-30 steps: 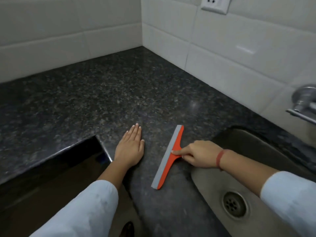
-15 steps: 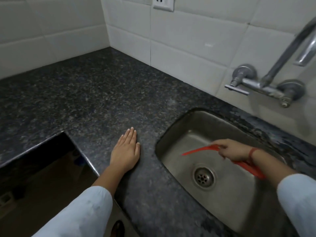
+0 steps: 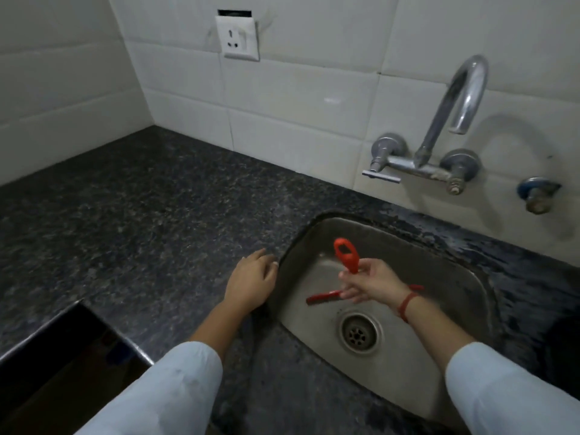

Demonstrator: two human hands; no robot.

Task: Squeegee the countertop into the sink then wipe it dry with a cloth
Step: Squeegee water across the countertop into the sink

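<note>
An orange-red squeegee (image 3: 347, 258) is held over the steel sink (image 3: 445, 265), handle end pointing up and its blade low by the drain (image 3: 359, 335). My right hand (image 3: 370, 283) grips it around the middle of the handle. My left hand (image 3: 251, 282) rests on the dark speckled granite countertop (image 3: 141, 221) right at the sink's left rim, fingers loosely bent and holding nothing. No cloth is in view.
A chrome wall tap (image 3: 452, 120) arches over the sink's far side, with a second small valve (image 3: 536, 196) to its right. A wall socket (image 3: 237, 37) sits on the white tiles. A rectangular cut-out (image 3: 62, 365) opens in the countertop at lower left.
My right hand carried the squeegee off the countertop into the sink and then tipped it handle-up. My left hand slid right to the sink's rim and its fingers bent.
</note>
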